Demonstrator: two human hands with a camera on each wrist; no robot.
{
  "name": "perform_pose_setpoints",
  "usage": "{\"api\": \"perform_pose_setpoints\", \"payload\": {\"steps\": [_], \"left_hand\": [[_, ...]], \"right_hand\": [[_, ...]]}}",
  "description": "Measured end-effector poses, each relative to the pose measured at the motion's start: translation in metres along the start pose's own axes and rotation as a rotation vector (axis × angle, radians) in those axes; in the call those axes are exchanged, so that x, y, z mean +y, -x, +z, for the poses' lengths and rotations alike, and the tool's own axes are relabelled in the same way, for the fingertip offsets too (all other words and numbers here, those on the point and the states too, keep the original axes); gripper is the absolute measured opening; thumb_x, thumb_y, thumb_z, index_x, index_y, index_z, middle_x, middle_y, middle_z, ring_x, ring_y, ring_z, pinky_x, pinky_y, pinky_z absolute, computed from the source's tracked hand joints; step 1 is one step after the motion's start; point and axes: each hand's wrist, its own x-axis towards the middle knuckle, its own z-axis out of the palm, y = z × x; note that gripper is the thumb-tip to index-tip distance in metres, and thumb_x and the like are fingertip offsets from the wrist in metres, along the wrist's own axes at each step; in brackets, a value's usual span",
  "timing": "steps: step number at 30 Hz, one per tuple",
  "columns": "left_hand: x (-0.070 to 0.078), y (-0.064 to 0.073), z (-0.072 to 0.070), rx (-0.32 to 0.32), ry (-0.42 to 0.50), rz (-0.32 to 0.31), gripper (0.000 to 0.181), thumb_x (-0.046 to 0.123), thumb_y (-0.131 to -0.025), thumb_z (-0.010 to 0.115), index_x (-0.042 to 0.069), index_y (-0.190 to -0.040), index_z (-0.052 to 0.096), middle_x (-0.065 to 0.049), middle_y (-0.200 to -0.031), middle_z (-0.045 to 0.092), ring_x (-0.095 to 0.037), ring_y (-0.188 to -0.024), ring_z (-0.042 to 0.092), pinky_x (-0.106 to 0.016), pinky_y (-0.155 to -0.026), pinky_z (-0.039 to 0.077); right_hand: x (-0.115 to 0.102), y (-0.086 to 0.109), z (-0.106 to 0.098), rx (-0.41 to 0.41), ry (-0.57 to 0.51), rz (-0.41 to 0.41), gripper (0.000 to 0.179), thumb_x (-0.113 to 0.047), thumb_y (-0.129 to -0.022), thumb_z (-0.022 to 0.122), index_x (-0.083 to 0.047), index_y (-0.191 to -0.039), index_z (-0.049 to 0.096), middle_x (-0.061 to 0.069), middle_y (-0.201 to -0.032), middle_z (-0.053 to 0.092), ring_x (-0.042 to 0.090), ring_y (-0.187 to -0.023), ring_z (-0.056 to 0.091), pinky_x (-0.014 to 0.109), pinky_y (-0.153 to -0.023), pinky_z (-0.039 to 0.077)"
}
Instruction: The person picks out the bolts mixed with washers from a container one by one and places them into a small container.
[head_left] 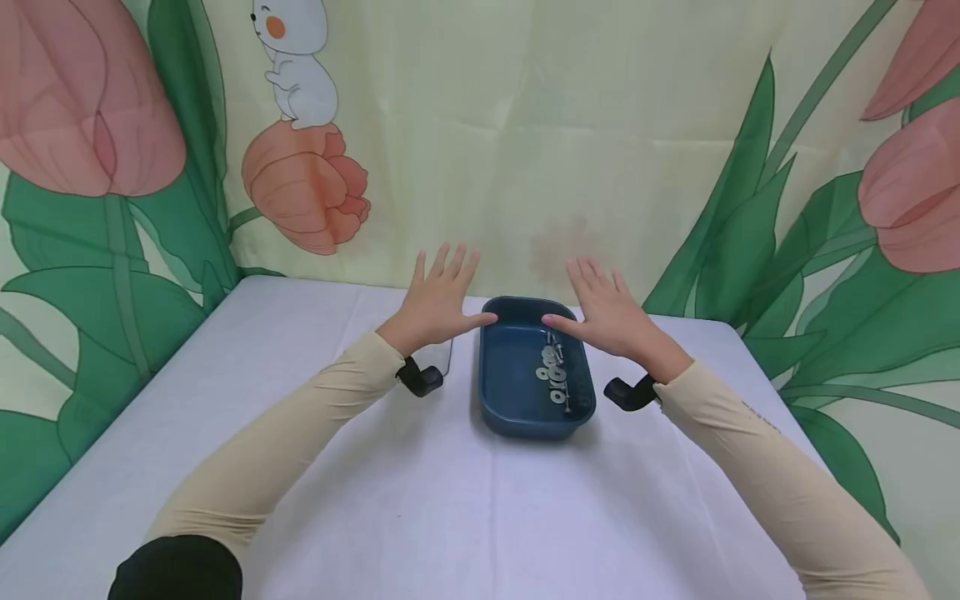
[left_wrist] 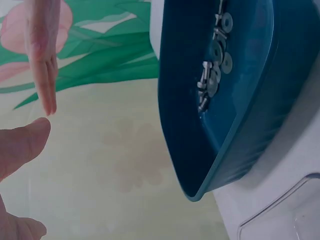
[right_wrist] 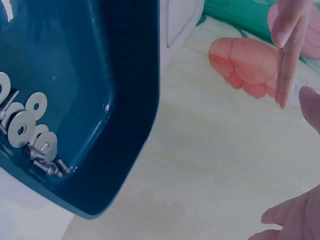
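Observation:
A deep blue rectangular bin (head_left: 498, 425) stands on the white-covered table. Flat metal washers (right_wrist: 21, 129) and small bolts (left_wrist: 205, 75) lie in a loose line along the right side of its floor. My left hand (head_left: 438, 304), fingers straight and spread, is held above the bin's far left corner and holds nothing. Across from it, my right hand (head_left: 611, 315) is raised near the far right corner, likewise with straight fingers and nothing in it. Both thumbs point inward over the bin, apart from each other.
Left of the bin lies a clear plastic tray or lid (left_wrist: 280, 215), partly hidden behind my left wrist in the head view. The white tablecloth (head_left: 420, 508) runs to a printed curtain (head_left: 637, 150) at the back. Each wrist wears a black camera mount (head_left: 420, 379).

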Motion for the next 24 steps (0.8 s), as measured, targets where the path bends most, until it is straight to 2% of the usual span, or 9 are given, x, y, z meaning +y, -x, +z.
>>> {"api": "perform_pose_setpoints", "payload": {"steps": [7, 11, 18, 21, 24], "left_hand": [[0.001, -0.001, 0.006, 0.007, 0.006, 0.001, 0.097, 0.068, -0.085, 0.046, 0.015, -0.152, 0.002, -0.011, -0.159, 0.0, -0.033, -0.147, -0.004, -0.058, -0.115, -0.006], [0.0, -0.001, 0.012, 0.036, 0.002, 0.015, 0.095, 0.067, -0.085, 0.046, 0.015, -0.152, 0.002, -0.011, -0.159, 0.002, -0.034, -0.147, -0.002, -0.058, -0.116, -0.004], [-0.003, 0.005, 0.022, 0.059, 0.002, 0.008, 0.093, 0.067, -0.086, 0.046, 0.015, -0.152, 0.006, -0.012, -0.159, 0.003, -0.035, -0.147, 0.003, -0.058, -0.116, -0.002], [-0.004, 0.006, 0.027, 0.057, 0.009, 0.001, 0.093, 0.066, -0.086, 0.046, 0.015, -0.152, 0.007, -0.012, -0.159, 0.003, -0.035, -0.147, 0.003, -0.058, -0.116, -0.002], [-0.004, 0.008, 0.033, 0.059, 0.025, 0.006, 0.092, 0.065, -0.086, 0.047, 0.013, -0.152, 0.01, -0.013, -0.159, 0.005, -0.035, -0.147, 0.002, -0.058, -0.116, -0.002]], "right_hand": [[0.005, 0.003, 0.004, 0.021, -0.029, 0.022, 0.098, -0.066, -0.088, 0.044, -0.005, -0.151, 0.0, 0.017, -0.159, -0.001, 0.033, -0.147, -0.005, 0.058, -0.116, -0.003], [0.006, 0.004, 0.01, 0.04, -0.032, 0.035, 0.095, -0.062, -0.089, 0.046, -0.005, -0.151, 0.001, 0.017, -0.158, -0.001, 0.033, -0.147, -0.004, 0.058, -0.116, -0.001], [0.01, 0.004, 0.022, 0.064, -0.034, 0.053, 0.094, -0.063, -0.089, 0.045, -0.004, -0.151, 0.005, 0.017, -0.158, 0.0, 0.035, -0.147, -0.002, 0.059, -0.116, 0.0], [0.013, 0.005, 0.027, 0.074, -0.073, 0.059, 0.093, -0.063, -0.089, 0.044, -0.005, -0.151, 0.006, 0.017, -0.159, 0.003, 0.035, -0.147, 0.001, 0.058, -0.116, 0.0], [0.016, 0.007, 0.032, 0.079, -0.161, 0.072, 0.091, -0.064, -0.089, 0.043, -0.008, -0.151, 0.009, 0.015, -0.159, 0.009, 0.034, -0.146, 0.008, 0.057, -0.116, 0.006]]}}
